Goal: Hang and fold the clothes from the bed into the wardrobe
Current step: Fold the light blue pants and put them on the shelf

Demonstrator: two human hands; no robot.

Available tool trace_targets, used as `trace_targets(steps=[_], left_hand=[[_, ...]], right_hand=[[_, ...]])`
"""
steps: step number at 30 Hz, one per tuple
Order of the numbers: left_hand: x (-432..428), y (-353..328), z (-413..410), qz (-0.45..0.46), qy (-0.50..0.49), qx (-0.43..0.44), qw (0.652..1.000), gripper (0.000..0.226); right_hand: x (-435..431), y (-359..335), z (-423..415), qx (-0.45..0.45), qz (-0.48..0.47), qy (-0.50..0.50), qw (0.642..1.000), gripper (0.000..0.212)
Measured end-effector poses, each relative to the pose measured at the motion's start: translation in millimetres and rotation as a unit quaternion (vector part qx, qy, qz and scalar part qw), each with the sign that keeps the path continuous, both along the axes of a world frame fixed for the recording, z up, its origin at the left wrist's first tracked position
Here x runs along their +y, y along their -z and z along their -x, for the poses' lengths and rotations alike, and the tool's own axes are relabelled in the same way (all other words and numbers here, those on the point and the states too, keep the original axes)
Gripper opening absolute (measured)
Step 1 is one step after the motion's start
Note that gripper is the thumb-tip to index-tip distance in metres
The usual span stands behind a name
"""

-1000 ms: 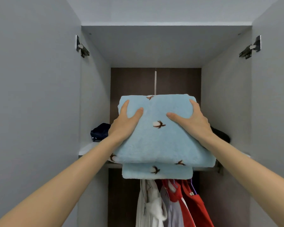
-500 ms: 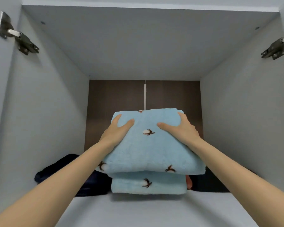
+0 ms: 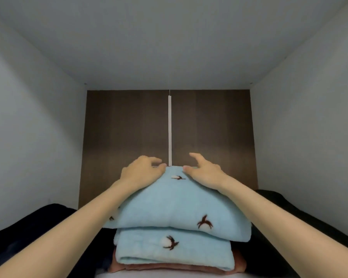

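Note:
Two folded light-blue fleece pieces with brown-and-white cotton-flower prints lie stacked inside the upper wardrobe compartment, the upper blue fold (image 3: 179,207) on the lower blue fold (image 3: 169,254). They rest on a folded pink garment (image 3: 239,265). My left hand (image 3: 141,171) lies on the far top edge of the upper fold, fingers loosely curled. My right hand (image 3: 205,173) presses its palm on the same edge, fingers lifted and relaxed. Neither hand wraps around the fabric.
Dark folded clothes lie on the shelf at the left (image 3: 38,227) and at the right (image 3: 273,199) of the stack. The brown back panel (image 3: 125,137) with a white vertical strip (image 3: 170,131) stands just behind my hands. Grey side walls and ceiling enclose the compartment.
The blue stack has gone from being carried in both hands to lying deep on the shelf on the pink garment. My hands have shifted to its far top edge and loosened.

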State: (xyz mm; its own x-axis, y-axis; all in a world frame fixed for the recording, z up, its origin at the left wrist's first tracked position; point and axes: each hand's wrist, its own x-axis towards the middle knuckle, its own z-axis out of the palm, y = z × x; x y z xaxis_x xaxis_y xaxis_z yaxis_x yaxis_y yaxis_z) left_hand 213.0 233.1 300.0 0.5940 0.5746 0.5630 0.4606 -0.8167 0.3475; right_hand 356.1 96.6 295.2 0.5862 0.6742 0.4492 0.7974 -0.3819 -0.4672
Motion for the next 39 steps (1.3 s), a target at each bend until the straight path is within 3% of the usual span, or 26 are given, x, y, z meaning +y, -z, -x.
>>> trace_targets(steps=[3, 5, 13, 21, 25, 31, 39], left_hand=[[-10.2, -3.3, -13.5, 0.017, 0.026, 0.113, 0.993, 0.043], [-6.1, 9.3, -17.8, 0.008, 0.007, 0.117, 0.993, 0.044], [-0.5, 45.2, -5.1, 0.075, 0.018, 0.007, 0.997, 0.042], [-48.4, 29.6, 35.4, -0.032, -0.003, -0.07, 0.997, 0.043], [-69.4, 30.6, 67.1, -0.026, 0.035, -0.093, 0.995, 0.044], [-112.2, 48.1, 126.0, -0.005, 0.081, -0.116, 0.99, 0.045], [-196.2, 91.6, 205.8, 0.092, 0.23, -0.196, 0.949, 0.043]], right_hand=[[11.7, 2.1, 9.7, 0.008, 0.028, -0.043, 0.999, 0.063], [17.6, 14.6, 9.9, -0.007, 0.051, -0.027, 0.998, 0.06], [23.8, 37.5, 21.2, -0.055, 0.075, 0.015, 0.996, 0.053], [-24.7, 17.8, 45.3, -0.137, -0.085, 0.033, 0.986, 0.034], [-61.4, 16.6, 74.2, -0.14, -0.144, 0.019, 0.979, 0.031], [-122.7, 43.0, 126.6, -0.117, -0.152, 0.02, 0.981, 0.03], [-216.0, 98.5, 225.2, -0.067, -0.2, 0.052, 0.976, 0.023]])
